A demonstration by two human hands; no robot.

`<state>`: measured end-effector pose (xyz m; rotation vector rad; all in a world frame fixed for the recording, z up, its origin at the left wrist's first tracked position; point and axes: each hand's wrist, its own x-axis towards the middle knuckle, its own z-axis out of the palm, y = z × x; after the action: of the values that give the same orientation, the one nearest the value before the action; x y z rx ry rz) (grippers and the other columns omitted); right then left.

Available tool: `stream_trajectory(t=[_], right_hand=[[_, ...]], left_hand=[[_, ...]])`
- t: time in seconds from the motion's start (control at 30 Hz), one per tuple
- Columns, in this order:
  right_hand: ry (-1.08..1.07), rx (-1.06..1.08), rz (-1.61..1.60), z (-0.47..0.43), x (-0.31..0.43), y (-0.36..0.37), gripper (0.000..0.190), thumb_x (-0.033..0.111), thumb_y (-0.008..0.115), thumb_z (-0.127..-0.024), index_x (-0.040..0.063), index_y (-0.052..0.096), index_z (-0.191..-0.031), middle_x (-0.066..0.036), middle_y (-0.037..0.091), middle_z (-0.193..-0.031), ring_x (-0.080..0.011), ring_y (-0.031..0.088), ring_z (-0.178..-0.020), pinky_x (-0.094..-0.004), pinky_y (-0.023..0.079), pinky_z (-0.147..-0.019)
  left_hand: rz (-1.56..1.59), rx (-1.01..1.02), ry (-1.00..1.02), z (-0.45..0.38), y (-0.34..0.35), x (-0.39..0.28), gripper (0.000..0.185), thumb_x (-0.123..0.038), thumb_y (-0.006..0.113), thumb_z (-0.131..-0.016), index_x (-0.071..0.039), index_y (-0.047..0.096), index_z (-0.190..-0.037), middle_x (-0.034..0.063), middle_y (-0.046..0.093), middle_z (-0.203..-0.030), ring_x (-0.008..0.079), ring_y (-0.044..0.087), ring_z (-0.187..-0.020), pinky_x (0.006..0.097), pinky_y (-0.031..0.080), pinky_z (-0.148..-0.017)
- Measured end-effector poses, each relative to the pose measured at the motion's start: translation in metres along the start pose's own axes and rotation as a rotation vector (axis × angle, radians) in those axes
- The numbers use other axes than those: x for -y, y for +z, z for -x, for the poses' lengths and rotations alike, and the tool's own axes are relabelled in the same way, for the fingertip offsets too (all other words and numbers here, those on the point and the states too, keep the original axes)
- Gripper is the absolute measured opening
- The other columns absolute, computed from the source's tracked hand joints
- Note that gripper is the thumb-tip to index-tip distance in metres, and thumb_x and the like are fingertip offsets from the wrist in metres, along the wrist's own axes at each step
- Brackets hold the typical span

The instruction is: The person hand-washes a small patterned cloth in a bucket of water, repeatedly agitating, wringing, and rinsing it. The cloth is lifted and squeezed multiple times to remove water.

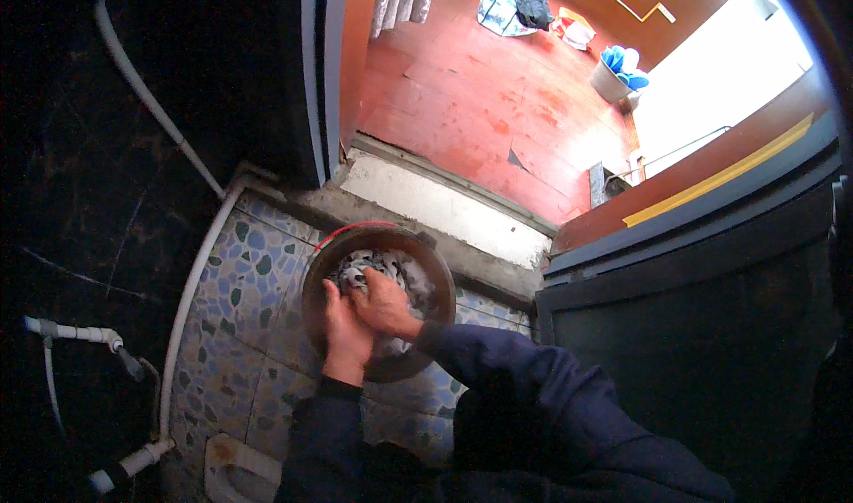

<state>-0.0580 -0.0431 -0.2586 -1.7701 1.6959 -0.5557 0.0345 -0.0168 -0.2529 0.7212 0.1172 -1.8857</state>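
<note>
A round bucket (pixel 445 303) with a red handle stands on the tiled floor by the doorsill. Wet grey and white cloth (pixel 400 266) lies bunched inside it, with what looks like whitish suds to the right. Both my hands are inside the bucket's rim, close together. My right hand (pixel 386 305) is on the cloth, its fingers curled around part of it. Just left of it, my left hand (pixel 346 335) is turned partly palm inward against the cloth and my right hand; its hold is partly hidden.
White pipes (pixel 193 296) run along the left wall. A squat toilet (pixel 243 470) is at the bottom left. Beyond the raised doorsill (pixel 433 203) lies a red floor with bags (pixel 503 10) and a bin (pixel 608 84) holding blue items. A dark door (pixel 680 303) stands at the right.
</note>
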Motion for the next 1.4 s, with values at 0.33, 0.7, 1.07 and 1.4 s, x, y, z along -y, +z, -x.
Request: stream_trajectory(t=[0.33,0.7,1.07,1.4], right_hand=[[-0.23,0.019,-0.154,0.016,0.012,-0.003,0.027,0.021,0.055,-0.083,0.0,0.05,-0.099,-0.027,0.059,-0.078,-0.0448,0.057,-0.076,-0.0527,0.043,-0.066],[0.032,0.269,-0.112,-0.009,-0.008,-0.008,0.044,0.034,0.057,-0.077,0.0,0.06,-0.104,-0.027,0.062,-0.092,-0.0427,0.06,-0.087,-0.0475,0.048,-0.076],[-0.152,0.033,-0.11,-0.016,-0.008,-0.016,0.045,0.029,0.061,-0.074,0.002,0.05,-0.108,-0.026,0.061,-0.078,-0.0429,0.06,-0.08,-0.0486,0.048,-0.071],[-0.246,0.255,-0.044,0.003,0.005,-0.011,0.039,0.029,0.062,-0.069,0.002,0.063,-0.097,-0.023,0.065,-0.088,-0.0394,0.062,-0.081,-0.0477,0.05,-0.072]], left_hand=[[-0.469,-0.044,0.222,-0.008,-0.066,0.012,0.031,-0.024,0.042,-0.095,-0.002,0.048,-0.117,0.0102,0.052,-0.117,0.0229,0.054,-0.103,0.0377,0.048,-0.086],[-0.01,-0.124,-0.027,-0.003,-0.005,0.004,0.063,-0.062,0.043,-0.089,-0.013,0.046,-0.129,0.0057,0.051,-0.125,0.0234,0.05,-0.113,0.0394,0.042,-0.094],[-0.101,-0.119,0.102,-0.003,-0.023,0.018,0.05,-0.042,0.04,-0.094,-0.012,0.042,-0.133,0.0074,0.043,-0.136,0.0251,0.045,-0.121,0.0428,0.036,-0.103],[-0.072,-0.201,0.038,0.004,-0.022,-0.008,0.061,-0.064,0.043,-0.087,-0.014,0.053,-0.12,0.0058,0.055,-0.121,0.0246,0.052,-0.112,0.0443,0.041,-0.094]])
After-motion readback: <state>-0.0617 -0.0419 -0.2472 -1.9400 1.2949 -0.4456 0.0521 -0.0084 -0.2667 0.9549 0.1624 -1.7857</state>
